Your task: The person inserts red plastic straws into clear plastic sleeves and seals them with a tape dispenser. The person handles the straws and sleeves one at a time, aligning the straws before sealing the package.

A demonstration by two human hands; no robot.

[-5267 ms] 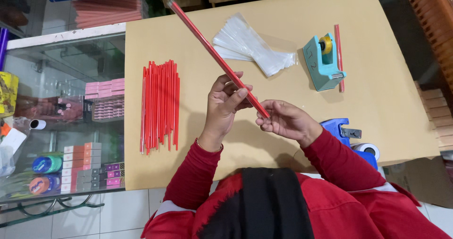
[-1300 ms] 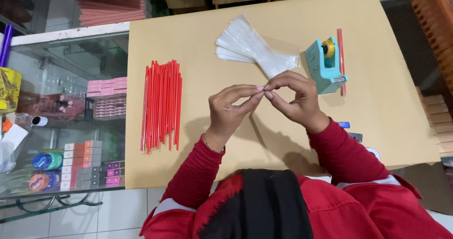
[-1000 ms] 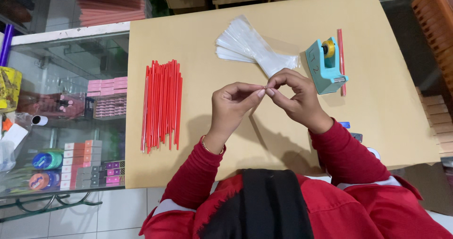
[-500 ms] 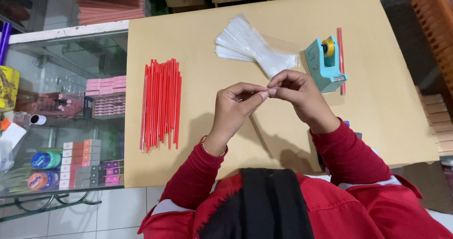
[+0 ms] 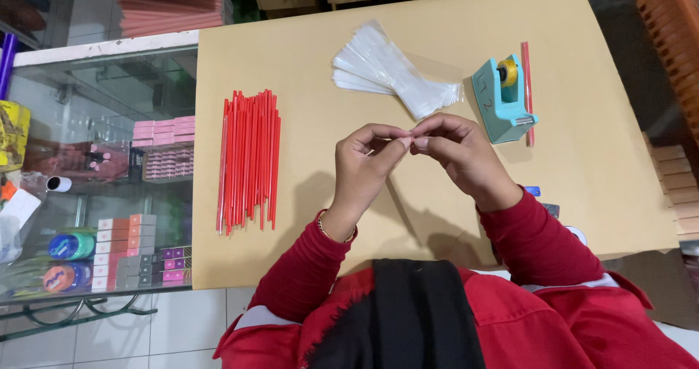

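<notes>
Red stick gone from my grip now; a few seconds back I held one slantwise. Both hands meet fingertip to fingertip: left hand and right hand pinch something tiny, too small to tell. Red sticks lie left of them, clear sleeves just beyond, tape dispenser right.

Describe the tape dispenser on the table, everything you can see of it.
The tape dispenser is a teal desk model that looks like plastic, standing on the tan table to the right of the stack of clear plastic sleeves. A yellowish roll of tape sits in its upper part. A single red stick lies along its right side, close against it. Neither the left hand nor the right hand touches it.
</notes>
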